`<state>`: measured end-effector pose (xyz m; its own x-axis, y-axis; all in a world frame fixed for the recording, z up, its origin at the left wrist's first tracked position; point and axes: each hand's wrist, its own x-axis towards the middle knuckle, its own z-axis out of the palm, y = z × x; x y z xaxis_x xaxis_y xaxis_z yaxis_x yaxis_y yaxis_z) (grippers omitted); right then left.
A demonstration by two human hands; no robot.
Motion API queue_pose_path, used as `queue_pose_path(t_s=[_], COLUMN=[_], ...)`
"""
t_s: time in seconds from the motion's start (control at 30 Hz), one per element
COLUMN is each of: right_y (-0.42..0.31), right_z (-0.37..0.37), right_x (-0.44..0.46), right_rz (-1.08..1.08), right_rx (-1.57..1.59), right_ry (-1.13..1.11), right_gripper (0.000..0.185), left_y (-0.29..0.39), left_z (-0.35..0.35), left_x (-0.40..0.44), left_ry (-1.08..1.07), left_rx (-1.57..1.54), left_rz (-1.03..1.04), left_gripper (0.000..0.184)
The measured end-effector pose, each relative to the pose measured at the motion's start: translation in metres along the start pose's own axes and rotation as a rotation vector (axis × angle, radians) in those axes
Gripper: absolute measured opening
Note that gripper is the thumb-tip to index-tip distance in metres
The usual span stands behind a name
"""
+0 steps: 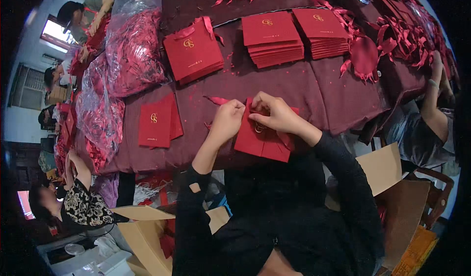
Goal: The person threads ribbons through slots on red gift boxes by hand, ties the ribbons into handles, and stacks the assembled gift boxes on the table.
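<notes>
A red paper gift bag (262, 148) with gold lettering lies flat at the table's front edge, tilted, partly covered by my right hand. My right hand (277, 114) is closed at the bag's upper part, thumb and fingers pinching it. To its left, my left hand (229, 120) is pinched at the bag's upper left edge. A red ribbon (216, 100) runs out from behind the left fingers, which seem to grip it. Another ribbon tail (285, 139) hangs over the bag below my right hand. The fingertips' exact hold is partly hidden.
Stacked red bags (272, 33) and another stack (321, 31) stand behind; more bags lie at left (194, 55) and front left (154, 124). Plastic sacks (135, 55) of ribbons, a ribbon heap (402, 40) and a cardboard box (380, 168) flank me. Other people sit at both sides.
</notes>
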<state>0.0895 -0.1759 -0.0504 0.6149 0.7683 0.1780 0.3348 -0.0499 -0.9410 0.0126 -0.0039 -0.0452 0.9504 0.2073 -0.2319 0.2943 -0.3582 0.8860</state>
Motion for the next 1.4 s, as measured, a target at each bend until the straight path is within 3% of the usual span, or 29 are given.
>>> queue_pose_path(t_s=[0.13,0.2,0.27,0.33,0.4,0.47,0.53,0.7,0.77,0.8,0.9,0.97,1.03,1.17,1.23,1.33,1.4], right_y=[0.006,-0.001,-0.003,0.000,0.000,0.001,0.001,0.002,0.003,0.003,-0.004,-0.006,-0.005,-0.023,-0.044,-0.059,-0.056], right_z=[0.001,-0.002,-0.002,0.000,0.001,0.004,0.004,0.005,0.006,0.005,0.004,0.003,0.003,-0.026,-0.043,-0.062,-0.068], right_x=[0.001,-0.001,-0.003,-0.001,0.000,0.001,-0.001,-0.002,0.000,0.001,0.003,0.003,0.003,0.010,-0.001,-0.032,-0.060], right_rz=[0.037,0.024,0.012,-0.058,-0.020,0.017,-0.014,-0.035,-0.042,-0.029,0.031,0.078,0.152,0.348,0.403,0.514,0.639], right_rx=[0.060,0.015,-0.027,-0.047,-0.062,-0.076,-0.088,-0.135,-0.141,-0.122,-0.119,-0.141,0.118,0.629,0.737,0.575,0.548], right_ry=[-0.044,-0.057,-0.067,-0.054,-0.079,-0.109,-0.094,-0.093,-0.098,-0.100,-0.125,-0.149,-0.089,-0.130,-0.129,-0.171,-0.264], right_gripper=[0.022,0.023,0.024,0.024,0.023,0.022,0.021,0.020,0.019,0.019,0.020,0.021,0.022,0.031,0.038,0.049,0.046], left_y=[0.008,-0.001,-0.003,0.000,-0.001,-0.010,-0.018,-0.025,-0.007,-0.004,0.011,0.015,0.003,-0.009,-0.011,-0.008,-0.004], left_z=[-0.003,-0.003,-0.022,-0.049,-0.058,-0.060,-0.059,-0.057,-0.056,-0.052,-0.033,-0.009,0.021,0.037,0.036,0.032,0.030], left_x=[-0.002,0.002,0.004,0.005,0.002,0.011,0.019,0.020,0.005,-0.003,-0.045,-0.078,-0.093,-0.090,-0.084,-0.077,-0.074], left_ry=[0.011,0.038,0.310,0.344,0.294,0.341,0.470,0.514,0.680,0.828,0.856,0.518,0.417,0.498,0.512,0.537,0.544], left_rx=[0.087,-0.043,-0.321,-0.363,-0.118,-0.039,0.304,0.559,0.648,0.594,0.567,0.709,0.787,0.673,0.670,0.626,0.578], left_rz=[-0.008,-0.060,-0.002,-0.040,0.001,-0.020,0.044,0.180,0.110,0.224,0.299,0.284,0.347,0.320,0.322,0.336,0.336], left_gripper=[0.014,0.015,0.016,0.017,0.019,0.020,0.018,0.017,0.030,0.041,0.034,0.034,0.046,0.043,0.043,0.040,0.037])
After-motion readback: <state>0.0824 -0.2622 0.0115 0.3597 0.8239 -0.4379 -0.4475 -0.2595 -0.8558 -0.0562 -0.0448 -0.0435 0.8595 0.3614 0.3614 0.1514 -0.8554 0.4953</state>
